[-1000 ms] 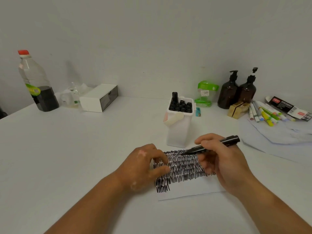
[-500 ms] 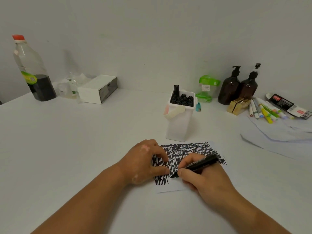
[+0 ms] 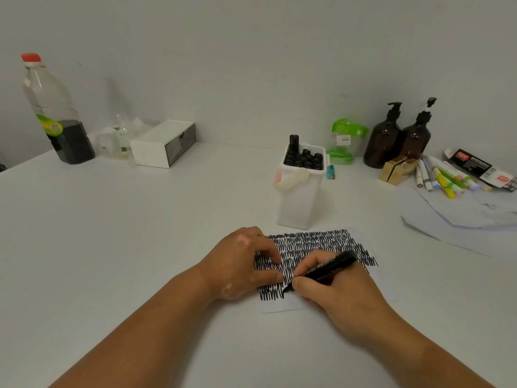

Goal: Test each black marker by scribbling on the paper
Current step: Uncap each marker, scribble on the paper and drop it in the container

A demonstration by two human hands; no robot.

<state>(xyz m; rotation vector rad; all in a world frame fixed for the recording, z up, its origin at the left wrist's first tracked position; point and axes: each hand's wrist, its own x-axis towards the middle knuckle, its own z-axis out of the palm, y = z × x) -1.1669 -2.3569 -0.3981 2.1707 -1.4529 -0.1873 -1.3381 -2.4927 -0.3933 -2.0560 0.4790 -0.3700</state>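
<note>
Gripping slim black marker [image 3: 327,268], right hand [image 3: 340,295] touches tip to scribble-covered flat paper [image 3: 313,245]; left hand [image 3: 237,264] presses flat, fingers spread.

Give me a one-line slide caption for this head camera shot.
Right hand scribbles a black marker on paper steadied by the left hand.

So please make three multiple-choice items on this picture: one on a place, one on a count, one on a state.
1. Where is the white tub of markers?
A. behind the paper
B. left of the clear bottle
C. on the paper

2. How many brown pump bottles stand at the wall?
A. one
B. two
C. four

3. What is the marker in the right hand doing?
A. lying capped
B. tip on the paper
C. standing in the tub

Key: 1 A, the tub stands just beyond the paper's far edge. 2 B, one bottle and another. 3 B, its tip meets the scribbles; the left hand presses the paper.
</note>
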